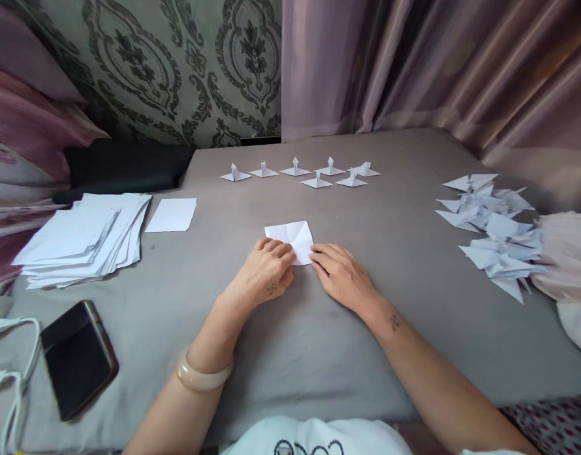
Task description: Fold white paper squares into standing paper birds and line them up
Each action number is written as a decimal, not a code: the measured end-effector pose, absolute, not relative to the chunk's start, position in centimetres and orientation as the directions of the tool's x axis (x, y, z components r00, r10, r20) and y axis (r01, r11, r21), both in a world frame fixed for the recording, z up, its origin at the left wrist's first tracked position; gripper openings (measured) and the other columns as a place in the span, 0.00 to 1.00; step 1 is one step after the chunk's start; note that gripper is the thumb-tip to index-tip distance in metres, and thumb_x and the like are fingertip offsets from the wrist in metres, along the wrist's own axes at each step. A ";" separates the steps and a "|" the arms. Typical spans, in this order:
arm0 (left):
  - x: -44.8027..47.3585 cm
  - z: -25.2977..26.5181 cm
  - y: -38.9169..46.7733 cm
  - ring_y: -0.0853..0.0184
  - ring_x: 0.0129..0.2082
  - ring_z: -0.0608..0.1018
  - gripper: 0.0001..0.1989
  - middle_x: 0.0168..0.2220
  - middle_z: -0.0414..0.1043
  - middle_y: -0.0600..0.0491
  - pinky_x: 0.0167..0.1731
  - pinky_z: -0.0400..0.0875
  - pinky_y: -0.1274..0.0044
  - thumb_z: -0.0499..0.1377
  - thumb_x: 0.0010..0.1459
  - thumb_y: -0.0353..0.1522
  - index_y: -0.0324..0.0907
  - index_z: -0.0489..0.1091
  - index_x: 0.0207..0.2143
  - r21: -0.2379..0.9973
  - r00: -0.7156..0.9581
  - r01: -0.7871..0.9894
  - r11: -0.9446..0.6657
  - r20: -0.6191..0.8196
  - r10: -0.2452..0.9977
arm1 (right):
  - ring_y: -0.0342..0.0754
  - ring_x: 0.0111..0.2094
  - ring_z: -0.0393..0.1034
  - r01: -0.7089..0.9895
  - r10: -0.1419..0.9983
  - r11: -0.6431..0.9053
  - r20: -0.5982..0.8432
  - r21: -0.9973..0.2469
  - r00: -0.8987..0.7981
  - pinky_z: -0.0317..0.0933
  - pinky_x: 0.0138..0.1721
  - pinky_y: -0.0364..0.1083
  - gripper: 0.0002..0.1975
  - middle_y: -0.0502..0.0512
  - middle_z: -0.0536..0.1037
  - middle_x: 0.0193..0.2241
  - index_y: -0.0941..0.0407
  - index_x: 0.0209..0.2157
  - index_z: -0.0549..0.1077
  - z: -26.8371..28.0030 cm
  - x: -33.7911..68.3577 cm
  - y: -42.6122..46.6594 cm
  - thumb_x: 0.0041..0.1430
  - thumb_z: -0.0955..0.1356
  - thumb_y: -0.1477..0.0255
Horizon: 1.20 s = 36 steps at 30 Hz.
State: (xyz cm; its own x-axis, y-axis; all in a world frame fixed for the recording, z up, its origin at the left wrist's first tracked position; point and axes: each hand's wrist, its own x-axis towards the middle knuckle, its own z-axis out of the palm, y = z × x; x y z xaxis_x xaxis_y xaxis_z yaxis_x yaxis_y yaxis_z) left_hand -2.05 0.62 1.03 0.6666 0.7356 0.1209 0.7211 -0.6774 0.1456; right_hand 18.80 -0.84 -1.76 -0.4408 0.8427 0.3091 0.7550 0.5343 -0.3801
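A small white sheet of paper (302, 235) with crossing crease lines lies on the grey cloth in front of me. My left hand (271, 265) covers its lower left part, fingers curled down onto it and the thumb tucked below. At the right edge of the same sheet, my right hand (340, 270) has its fingers close together, pinching the side. Both palms rest low over the cloth. The part of the paper under my left fingers is hidden.
Several folded paper figures (295, 169) stand in rows at the back. More folded figures (501, 237) are heaped at the right. On the left are a stack of white paper (84, 237), a single sheet (172, 215), a phone (77, 360) and white cables (23, 373).
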 end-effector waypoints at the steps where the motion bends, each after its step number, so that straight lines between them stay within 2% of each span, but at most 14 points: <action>1: -2.0 1.0 0.6 0.57 0.47 0.73 0.12 0.45 0.74 0.46 0.49 0.61 0.65 0.51 0.59 0.27 0.40 0.71 0.43 0.132 0.665 0.724 -0.677 0.123 0.736 | 0.52 0.50 0.68 0.764 0.840 0.537 0.307 -0.358 -0.446 0.63 0.49 0.52 0.13 0.57 0.76 0.50 0.56 0.46 0.75 -1.7 18.7 -1.0 0.65 0.61 0.75; 7: -2.0 0.2 0.8 0.58 0.52 0.70 0.20 0.53 0.70 0.47 0.54 0.58 0.63 0.50 0.58 0.23 0.40 0.66 0.52 0.078 0.711 0.690 -0.720 0.112 0.694 | 0.52 0.50 0.68 0.797 0.848 0.523 0.278 -0.304 -0.451 0.63 0.48 0.52 0.13 0.58 0.75 0.50 0.58 0.47 0.74 -1.3 18.4 -1.5 0.65 0.62 0.76; 13: -2.5 -0.1 1.1 0.61 0.55 0.69 0.23 0.55 0.70 0.48 0.57 0.54 0.63 0.47 0.59 0.20 0.41 0.64 0.55 0.091 0.733 0.664 -0.742 0.115 0.670 | 0.51 0.50 0.68 0.802 0.852 0.514 0.296 -0.306 -0.433 0.63 0.47 0.51 0.13 0.57 0.75 0.49 0.57 0.47 0.74 -1.3 18.4 -1.4 0.65 0.62 0.76; 18: -3.5 -0.1 1.7 0.57 0.60 0.66 0.28 0.59 0.67 0.49 0.56 0.55 0.62 0.46 0.56 0.15 0.42 0.64 0.56 0.079 0.713 0.690 -0.720 0.100 0.694 | 0.51 0.48 0.69 0.804 0.849 0.514 0.310 -0.300 -0.427 0.63 0.46 0.50 0.12 0.55 0.76 0.47 0.57 0.45 0.75 -1.3 18.4 -1.2 0.65 0.62 0.77; 20: -3.7 -0.2 1.9 0.56 0.61 0.65 0.28 0.59 0.67 0.49 0.56 0.54 0.60 0.46 0.55 0.15 0.43 0.65 0.55 0.071 0.703 0.699 -0.711 0.116 0.702 | 0.51 0.47 0.69 0.806 0.848 0.514 0.315 -0.295 -0.426 0.63 0.45 0.49 0.12 0.55 0.77 0.47 0.56 0.44 0.75 -1.3 18.4 -1.2 0.65 0.62 0.77; 23: -3.4 -0.5 2.1 0.56 0.61 0.65 0.22 0.56 0.70 0.50 0.59 0.48 0.58 0.47 0.60 0.18 0.43 0.68 0.52 0.059 0.698 0.694 -0.717 0.190 0.691 | 0.50 0.47 0.69 0.804 0.847 0.514 0.322 -0.299 -0.423 0.63 0.45 0.50 0.12 0.56 0.77 0.47 0.56 0.44 0.75 -1.4 18.4 -1.2 0.65 0.61 0.78; 27: -2.6 -0.5 1.9 0.60 0.55 0.71 0.15 0.51 0.75 0.50 0.59 0.49 0.61 0.47 0.66 0.24 0.42 0.70 0.47 0.083 0.692 0.678 -0.730 0.261 0.673 | 0.50 0.48 0.69 0.797 0.848 0.514 0.328 -0.319 -0.416 0.63 0.46 0.50 0.13 0.56 0.77 0.47 0.56 0.44 0.75 -1.6 18.5 -1.1 0.64 0.61 0.79; 32: -1.5 0.6 0.6 0.62 0.45 0.75 0.14 0.44 0.76 0.48 0.55 0.54 0.62 0.48 0.64 0.23 0.40 0.71 0.43 0.053 0.686 0.704 -0.708 0.208 0.697 | 0.50 0.48 0.68 0.796 0.855 0.505 0.320 -0.334 -0.408 0.62 0.48 0.50 0.13 0.56 0.77 0.46 0.55 0.42 0.75 -1.4 18.6 -1.3 0.65 0.61 0.78; 36: -0.5 1.2 -0.1 0.62 0.38 0.75 0.12 0.37 0.75 0.48 0.50 0.58 0.64 0.48 0.67 0.29 0.39 0.72 0.37 0.018 0.660 0.740 -0.672 0.171 0.731 | 0.50 0.44 0.68 0.804 0.857 0.505 0.288 -0.314 -0.427 0.62 0.46 0.49 0.11 0.56 0.76 0.42 0.55 0.40 0.76 -0.8 18.6 -1.8 0.65 0.62 0.76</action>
